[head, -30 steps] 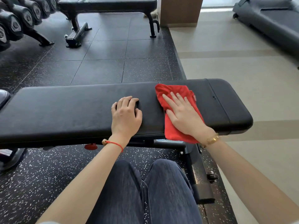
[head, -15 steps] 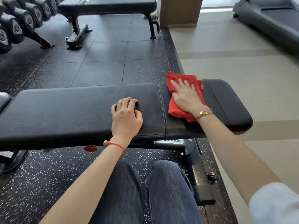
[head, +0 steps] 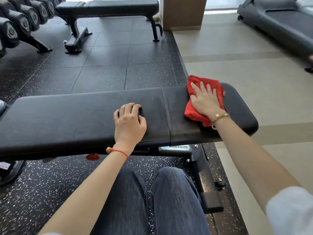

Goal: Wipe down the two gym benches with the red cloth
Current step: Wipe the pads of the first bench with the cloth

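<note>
black bench [head: 76,116], red cloth [head: 193,114] on it

We have a single wide-angle view, worn on the head, looking forward and steeply down. It sits close above the near counter [head: 84,116], with our knees [head: 152,200] below and the floor [head: 110,56] stretching ahead.
</note>
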Demonstrator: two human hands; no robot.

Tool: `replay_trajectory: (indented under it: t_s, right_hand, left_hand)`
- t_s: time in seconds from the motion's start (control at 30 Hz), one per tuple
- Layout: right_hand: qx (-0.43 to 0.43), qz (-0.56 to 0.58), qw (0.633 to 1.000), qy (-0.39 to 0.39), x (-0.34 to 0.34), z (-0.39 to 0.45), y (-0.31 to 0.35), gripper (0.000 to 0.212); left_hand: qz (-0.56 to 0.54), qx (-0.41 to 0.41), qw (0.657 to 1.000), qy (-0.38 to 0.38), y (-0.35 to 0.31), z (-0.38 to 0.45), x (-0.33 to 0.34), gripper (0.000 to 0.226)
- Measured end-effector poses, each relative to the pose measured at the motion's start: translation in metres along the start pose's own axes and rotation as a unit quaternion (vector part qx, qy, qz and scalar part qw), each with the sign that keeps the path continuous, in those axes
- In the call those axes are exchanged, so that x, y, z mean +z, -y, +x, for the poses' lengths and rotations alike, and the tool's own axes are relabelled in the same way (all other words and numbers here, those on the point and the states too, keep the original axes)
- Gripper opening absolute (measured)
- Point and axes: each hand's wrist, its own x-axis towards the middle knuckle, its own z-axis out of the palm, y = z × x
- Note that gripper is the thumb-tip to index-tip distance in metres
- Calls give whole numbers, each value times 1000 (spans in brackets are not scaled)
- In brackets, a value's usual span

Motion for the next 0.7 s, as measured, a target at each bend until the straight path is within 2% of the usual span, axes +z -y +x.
replay_trajectory:
  t_s: [0.2,0.33,0.43,0.53,0.63,0.7]
  right_hand:
    - [-143,6,990,-1,22,-41,67,58]
    - [-180,13,983,-26,29,-81,55,57]
    - [-133,6,990,-38,23,-83,21,57]
    - [-41,2,999,-9,12,-58,3,57]
    - [28,7,1000,-1,9,-29,23,56]
    - [37,18,999,-2,13,-21,49,57]
  left_hand:
    - [-2,1,1000,0,0,0,0,37]
    - [-10,3,1000,-1,3,1,0,37]
    - [-12,5,1000,1,4,0,-1,38]
    - [-13,6,1000,6,2,0,-1,39]
    - [-15,1,1000,6,1,0,-1,38]
    - [-21,-1,1000,5,0,0,-1,37]
